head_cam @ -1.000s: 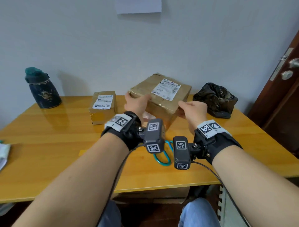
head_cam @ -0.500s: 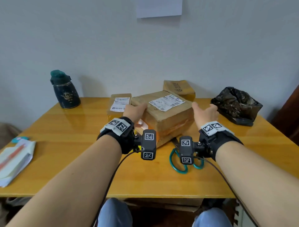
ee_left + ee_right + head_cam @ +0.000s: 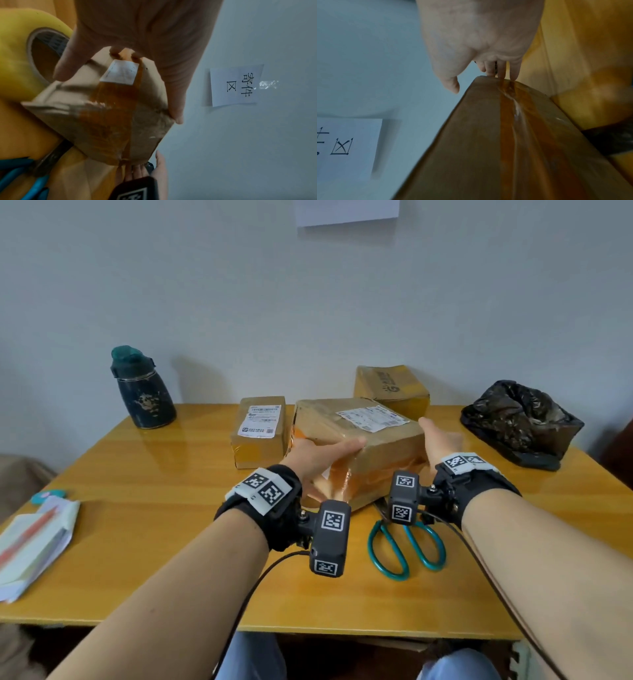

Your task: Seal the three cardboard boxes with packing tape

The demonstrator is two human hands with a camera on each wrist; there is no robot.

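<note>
The large cardboard box, with a white label on top and brown tape on its near side, lies on the table between my hands. My left hand grips its near left corner, thumb along the top edge; the left wrist view shows thumb and fingers spanning the taped end. My right hand presses straight fingers against the box's right side, thumb free. A small labelled box stands to the left, a third box behind. A yellowish tape roll lies beside the large box.
Teal-handled scissors lie on the wooden table just in front of the large box. A dark bottle stands at the back left, a crumpled black bag at the back right, and papers at the left edge.
The large box went from tilted up to lying flat and turned. My left hand slid to its near corner, my right to its right side. The third box came into view.
</note>
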